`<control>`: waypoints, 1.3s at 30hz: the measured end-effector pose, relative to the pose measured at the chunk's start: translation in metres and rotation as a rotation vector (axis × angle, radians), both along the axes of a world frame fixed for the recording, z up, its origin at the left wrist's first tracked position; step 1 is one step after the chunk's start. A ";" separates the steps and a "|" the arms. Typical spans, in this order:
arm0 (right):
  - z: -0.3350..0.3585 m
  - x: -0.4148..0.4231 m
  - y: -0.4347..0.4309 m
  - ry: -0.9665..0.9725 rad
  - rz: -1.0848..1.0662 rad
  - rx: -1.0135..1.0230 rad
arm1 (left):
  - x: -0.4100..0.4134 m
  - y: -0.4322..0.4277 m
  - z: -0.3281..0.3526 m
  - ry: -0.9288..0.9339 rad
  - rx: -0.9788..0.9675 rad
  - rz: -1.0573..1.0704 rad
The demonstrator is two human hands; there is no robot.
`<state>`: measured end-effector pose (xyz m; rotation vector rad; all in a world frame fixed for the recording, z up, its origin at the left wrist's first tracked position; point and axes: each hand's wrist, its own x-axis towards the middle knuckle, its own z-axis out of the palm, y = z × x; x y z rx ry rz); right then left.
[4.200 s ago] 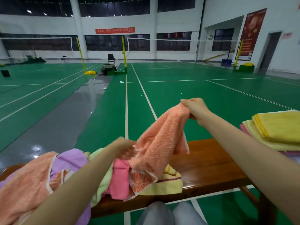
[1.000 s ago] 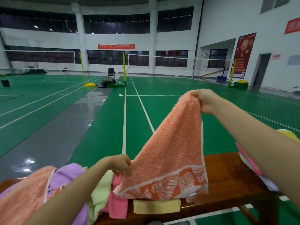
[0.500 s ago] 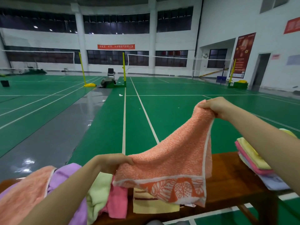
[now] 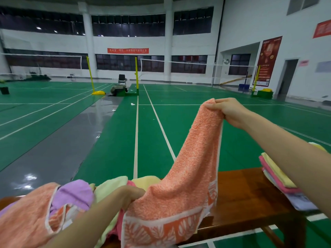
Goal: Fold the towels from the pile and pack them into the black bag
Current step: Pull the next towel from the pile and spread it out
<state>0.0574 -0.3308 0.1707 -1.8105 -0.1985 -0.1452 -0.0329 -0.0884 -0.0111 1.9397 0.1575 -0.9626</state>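
Stretching between both hands, the orange towel (image 4: 189,178) runs on a slant: the right hand (image 4: 228,110) pinches one corner high and far out, the left hand (image 4: 131,194) grips the other low, close to the body, over the unfolded pile (image 4: 71,196) on the counter (image 4: 245,192). Levelling that edge looks the likely next step. Folded towels (image 4: 275,178) sit right; no black bag is visible.

The right hand (image 4: 230,111) is raised well forward on an outstretched arm, its fingers pinching a corner of the orange towel (image 4: 188,179). The left hand (image 4: 131,195) sits low and near, fingers curled around the towel's opposite corner.
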 end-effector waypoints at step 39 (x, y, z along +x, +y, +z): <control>-0.015 0.010 -0.033 -0.013 -0.154 -0.237 | 0.030 0.024 0.018 0.045 -0.374 0.296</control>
